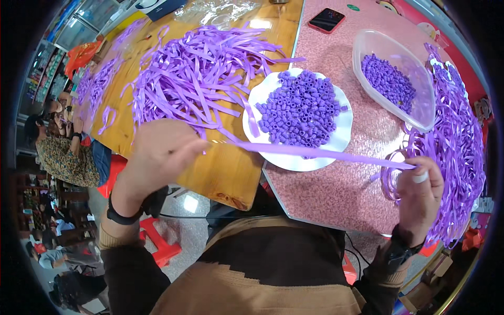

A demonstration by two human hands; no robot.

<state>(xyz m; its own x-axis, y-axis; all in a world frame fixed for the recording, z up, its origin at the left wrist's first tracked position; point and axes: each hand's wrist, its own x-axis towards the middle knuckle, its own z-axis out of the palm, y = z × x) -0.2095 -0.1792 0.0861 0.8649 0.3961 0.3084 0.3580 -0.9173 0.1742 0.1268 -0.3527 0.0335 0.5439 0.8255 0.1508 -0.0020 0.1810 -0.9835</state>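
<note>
A purple ribbon (320,153) stretches almost straight between my two hands, over the near part of a white scalloped plate (344,122). My right hand (420,197) pinches its right end between thumb and fingers. At the other end, my left hand (165,155) is closed with its fingertips at the ribbon, slightly blurred; the ribbon looks faint just beside them. Many small purple beads (299,110) are heaped on the plate. Beyond my left hand lies a large tangled pile of loose purple ribbons (194,79) on the wooden tabletop (226,181).
Right of the plate, a clear plastic container (370,44) holds more purple beads. Bunches of purple strands (457,157) hang along the pink table's (320,197) right side. A phone (326,21) lies at the back. People sit at the far left, near a red stool (160,241).
</note>
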